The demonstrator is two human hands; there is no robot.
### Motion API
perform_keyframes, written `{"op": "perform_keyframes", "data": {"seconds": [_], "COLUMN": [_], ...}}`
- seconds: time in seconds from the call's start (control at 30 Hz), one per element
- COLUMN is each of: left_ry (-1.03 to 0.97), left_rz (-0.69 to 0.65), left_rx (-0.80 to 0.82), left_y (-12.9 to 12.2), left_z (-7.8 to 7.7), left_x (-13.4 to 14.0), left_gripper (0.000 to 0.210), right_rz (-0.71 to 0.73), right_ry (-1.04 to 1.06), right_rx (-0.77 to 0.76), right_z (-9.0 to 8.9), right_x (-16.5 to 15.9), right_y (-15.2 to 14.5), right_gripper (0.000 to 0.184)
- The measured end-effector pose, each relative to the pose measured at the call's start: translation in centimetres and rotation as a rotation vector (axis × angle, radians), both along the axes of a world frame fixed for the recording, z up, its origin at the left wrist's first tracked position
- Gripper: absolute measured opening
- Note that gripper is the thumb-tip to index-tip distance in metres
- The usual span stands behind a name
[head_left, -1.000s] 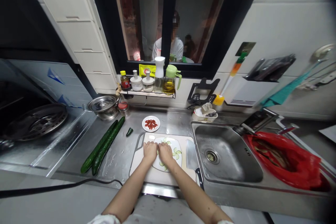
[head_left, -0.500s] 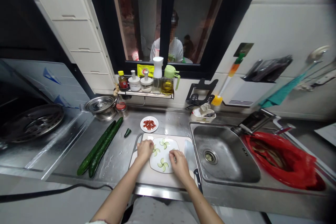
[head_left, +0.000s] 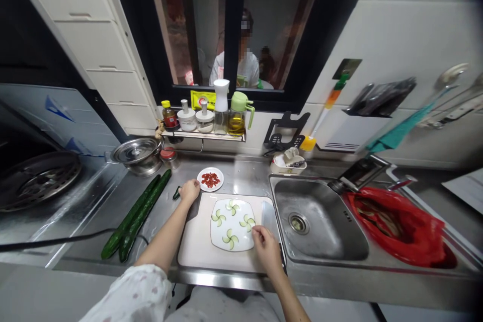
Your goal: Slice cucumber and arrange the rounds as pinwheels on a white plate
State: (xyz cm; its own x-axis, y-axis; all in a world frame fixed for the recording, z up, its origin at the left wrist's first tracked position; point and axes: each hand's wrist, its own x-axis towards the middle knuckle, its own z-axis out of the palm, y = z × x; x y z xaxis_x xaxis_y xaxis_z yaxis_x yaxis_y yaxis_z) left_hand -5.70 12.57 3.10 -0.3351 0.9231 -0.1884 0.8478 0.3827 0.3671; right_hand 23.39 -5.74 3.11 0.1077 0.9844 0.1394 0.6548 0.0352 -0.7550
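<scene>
My left hand (head_left: 189,191) is at the left rim of a small white plate (head_left: 199,173) with red bits (head_left: 210,179) on it. Its fingers are bent together at that rim; the grip is partly hidden. A cut cucumber end (head_left: 176,193) lies just left of that hand. My right hand (head_left: 267,245) is by the right edge of a larger white plate (head_left: 219,234), fingers pinched; anything between them is too small to tell. Several pinwheels of green-edged cucumber slices (head_left: 230,239) lie on this plate, which rests on a pale cutting board (head_left: 198,251).
A knife (head_left: 268,215) lies on the board's right side. Two cucumbers (head_left: 145,214) lie at left, near a lidded steel pot (head_left: 138,153). The sink (head_left: 320,241) and a red bag (head_left: 407,241) are at right. A shelf (head_left: 206,137) holds seasonings; a person (head_left: 247,68) appears in the window.
My left hand has moved from the larger plate up and left to the small plate's rim. My right hand has shifted slightly right and down, uncovering the right pinwheel.
</scene>
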Motion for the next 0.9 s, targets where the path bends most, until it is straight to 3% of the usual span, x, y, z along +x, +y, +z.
{"op": "perform_keyframes", "data": {"seconds": [0.23, 0.47, 0.6, 0.9], "left_ry": [0.099, 0.14, 0.156, 0.156], "left_rz": [-0.2, -0.212, -0.241, -0.266], "left_rx": [-0.016, -0.057, -0.037, -0.053], "left_y": [2.1, 2.8, 3.0, 3.1], "left_z": [-0.6, -1.8, -2.1, -2.6], "left_x": [2.1, 3.8, 3.8, 3.1], "left_gripper": [0.022, 0.018, 0.028, 0.025], "right_rz": [-0.05, -0.061, -0.075, -0.05], "right_ry": [-0.027, -0.043, -0.052, -0.054], "right_rx": [-0.016, -0.016, -0.01, -0.024], "right_z": [0.2, 0.5, 0.7, 0.6], "right_x": [1.0, 1.2, 1.3, 0.9], "right_y": [-0.5, -0.3, -0.1, -0.2], "right_gripper": [0.037, 0.035, 0.033, 0.035]}}
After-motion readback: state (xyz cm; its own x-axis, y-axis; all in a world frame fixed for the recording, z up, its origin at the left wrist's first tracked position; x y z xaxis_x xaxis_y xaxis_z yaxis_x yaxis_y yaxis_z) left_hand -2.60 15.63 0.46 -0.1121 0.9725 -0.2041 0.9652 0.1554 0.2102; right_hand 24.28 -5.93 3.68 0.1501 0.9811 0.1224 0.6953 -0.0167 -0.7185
